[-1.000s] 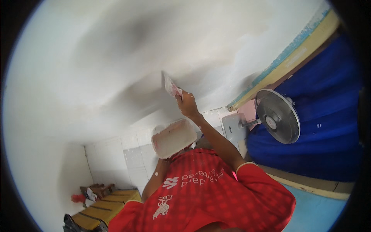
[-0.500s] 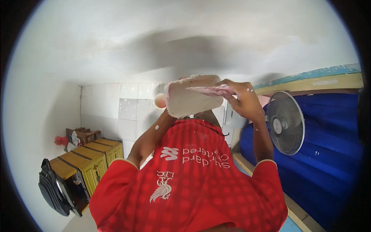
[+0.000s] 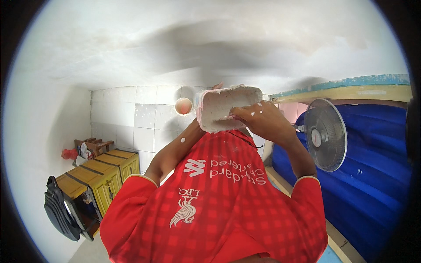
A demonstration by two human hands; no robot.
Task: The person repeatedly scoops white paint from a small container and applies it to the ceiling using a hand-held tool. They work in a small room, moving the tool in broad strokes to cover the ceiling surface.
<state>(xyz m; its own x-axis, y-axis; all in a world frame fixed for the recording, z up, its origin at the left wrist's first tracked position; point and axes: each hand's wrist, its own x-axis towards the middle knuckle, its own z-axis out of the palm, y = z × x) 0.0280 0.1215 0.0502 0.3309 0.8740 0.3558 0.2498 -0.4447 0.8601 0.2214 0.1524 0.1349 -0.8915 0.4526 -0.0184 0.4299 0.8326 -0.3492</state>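
Note:
A white rectangular tub (image 3: 232, 94), its rim and walls caked with pale paste, is held up in front of my chest, tipped so its inside shows. My left hand (image 3: 218, 86) supports it from the far side; only some fingertips show past the rim. My right hand (image 3: 263, 119), spotted with white, reaches into the tub with fingers closed round a putty scraper (image 3: 226, 117). Little of that scraper shows, since the fingers cover most of it and its tip is against the tub's inside.
A pale wall (image 3: 210, 44) with grey smooth patches fills the far side. Below it a round bucket (image 3: 183, 106) stands on white tiles (image 3: 144, 118). Yellow cabinets (image 3: 103, 175) and a black backpack (image 3: 60, 210) are at left. At right are a fan (image 3: 325, 135) and a blue sheet (image 3: 372, 175).
My right hand has lowered the scraper from above the tub's opening into it. The tub has shifted slightly right and tilted, showing more of its inner walls.

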